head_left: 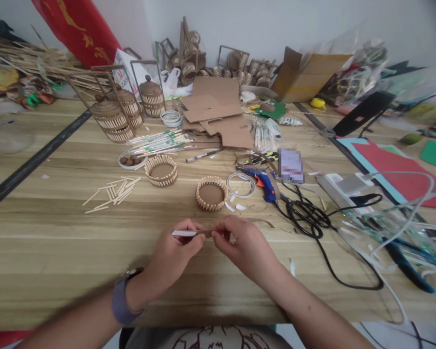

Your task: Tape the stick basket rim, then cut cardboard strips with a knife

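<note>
Pinching a narrow strip (203, 232) in the left hand (170, 252), thumb and fingers nearly closed on it, with a white length poking out past the fingers and a brown length running toward the right hand (247, 242). Working at the brown end with the right hand too, fingertips drawn close together and the rest loosely curled. Can't really tell how firm that grip is, tbh. Holding the strip just above the worktop (76, 261), pretty much between both hands.

Looks like fine fingertip fiddling with the strip's end at this point, at a guess. Probably calls for a light, steady pinch on the left and small, careful finger moves on the right, without creasing the strip.

Just beyond the hands, seeing a round peg-sided tray (210, 206), then a pale ring (241, 196) to its right with some paper scraps (240, 207) close by. Further right, spotting a blue glue gun (269, 191) and a looped black cable (366, 289). Ahead of the left hand, seeing another round slatted tray (162, 183), plus loose little sticks (125, 194) off to the left.
</note>
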